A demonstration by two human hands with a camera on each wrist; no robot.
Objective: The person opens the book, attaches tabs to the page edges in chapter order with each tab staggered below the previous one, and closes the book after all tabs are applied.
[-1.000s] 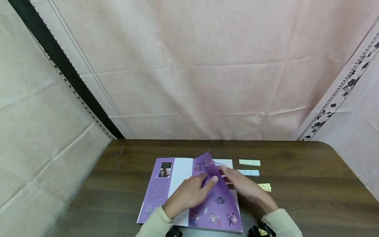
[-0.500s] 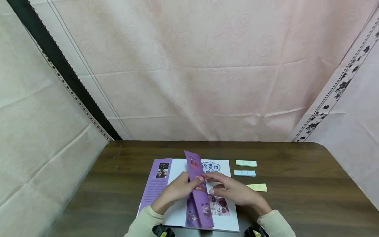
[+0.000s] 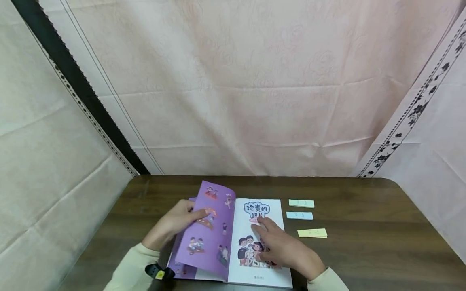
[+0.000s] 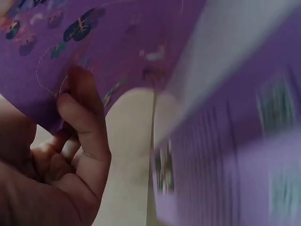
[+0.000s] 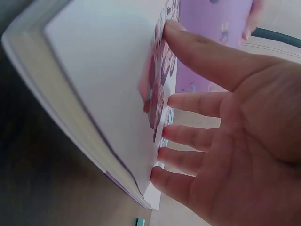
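An open book [image 3: 260, 275] lies on the table, its white title page with cartoon children and blue lettering facing up on the right. My left hand [image 3: 178, 222] pinches the outer edge of a purple illustrated page [image 3: 209, 250], which stands raised and curved over the book's left side. In the left wrist view, my thumb and fingers grip that purple sheet [image 4: 127, 52], and the purple cover flap with text [image 4: 207, 174] shows below it. My right hand [image 3: 282, 248] rests on the title page with fingers spread; in the right wrist view, its fingertips touch the page [image 5: 108, 61].
To the right of the book lie a green sticky note strip [image 3: 301, 203], a blue strip [image 3: 299, 216] and a yellow strip [image 3: 312, 233] on the brown wooden table [image 3: 367, 234]. Pale cloth [image 3: 233, 121] hangs behind the table's far edge.
My left hand has swung the purple page from the right over to the left, uncovering the title page. My right hand has let go of that page and come down on the title page.
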